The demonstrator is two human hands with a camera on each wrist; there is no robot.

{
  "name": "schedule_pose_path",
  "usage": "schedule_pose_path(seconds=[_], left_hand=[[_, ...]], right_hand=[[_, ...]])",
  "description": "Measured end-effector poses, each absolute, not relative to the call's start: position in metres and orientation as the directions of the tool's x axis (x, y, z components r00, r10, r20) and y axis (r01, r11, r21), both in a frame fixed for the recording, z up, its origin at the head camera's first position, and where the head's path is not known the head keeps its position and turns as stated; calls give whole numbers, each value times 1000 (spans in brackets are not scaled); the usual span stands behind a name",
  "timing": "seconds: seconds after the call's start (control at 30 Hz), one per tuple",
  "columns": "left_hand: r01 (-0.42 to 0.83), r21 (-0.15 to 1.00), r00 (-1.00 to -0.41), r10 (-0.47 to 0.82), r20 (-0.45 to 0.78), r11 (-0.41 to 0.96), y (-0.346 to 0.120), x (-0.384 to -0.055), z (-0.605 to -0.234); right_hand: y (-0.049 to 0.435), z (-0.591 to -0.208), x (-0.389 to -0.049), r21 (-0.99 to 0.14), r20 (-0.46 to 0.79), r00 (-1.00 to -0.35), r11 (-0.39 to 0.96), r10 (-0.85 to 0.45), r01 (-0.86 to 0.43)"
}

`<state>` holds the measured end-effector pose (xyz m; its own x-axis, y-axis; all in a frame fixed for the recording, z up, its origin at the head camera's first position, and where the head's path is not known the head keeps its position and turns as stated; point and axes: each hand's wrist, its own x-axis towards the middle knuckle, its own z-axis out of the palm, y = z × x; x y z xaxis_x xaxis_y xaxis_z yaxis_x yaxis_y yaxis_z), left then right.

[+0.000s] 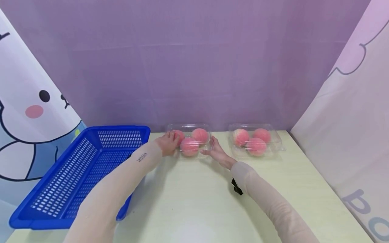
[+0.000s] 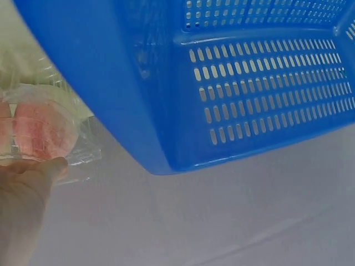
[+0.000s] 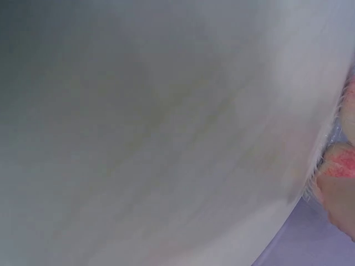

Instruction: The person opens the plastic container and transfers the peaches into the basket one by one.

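Note:
A clear plastic clamshell box (image 1: 189,127) with three pink peaches (image 1: 189,146) stands at the back of the table, between both hands. My left hand (image 1: 168,142) grips its left side, fingers curled over the edge by one peach; the left wrist view shows fingertips at the box's rim. At the right side is my right hand (image 1: 217,153), its thumb at the front corner and its fingers spread along the side. In the right wrist view, pale cloth hides most of the scene, leaving part of the hand and peaches (image 3: 339,160) at the right edge.
A second clear box (image 1: 275,146) with three peaches stands to the right. A blue perforated basket (image 1: 73,168) takes up the table's left side. Behind the pale table (image 1: 188,199) hangs a purple cloth (image 1: 194,67), with printed cloths at both sides.

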<state>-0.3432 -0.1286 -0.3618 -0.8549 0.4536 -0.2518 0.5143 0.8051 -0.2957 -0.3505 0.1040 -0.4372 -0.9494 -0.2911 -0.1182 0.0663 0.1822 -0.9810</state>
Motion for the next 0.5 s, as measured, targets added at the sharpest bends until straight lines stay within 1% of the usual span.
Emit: schedule_pose_path(seconds=[0.2,0.5], left_hand=[[520,-349,-854,468,-228,780,-127,-339,-366],[506,-312,-862,455,-225,804,-126,-338,-368]], right_hand=[[103,-438,-350,-982,-110,-957,176,-267,64],[101,-436,-350,-978,-137,-958,190,-254,89]])
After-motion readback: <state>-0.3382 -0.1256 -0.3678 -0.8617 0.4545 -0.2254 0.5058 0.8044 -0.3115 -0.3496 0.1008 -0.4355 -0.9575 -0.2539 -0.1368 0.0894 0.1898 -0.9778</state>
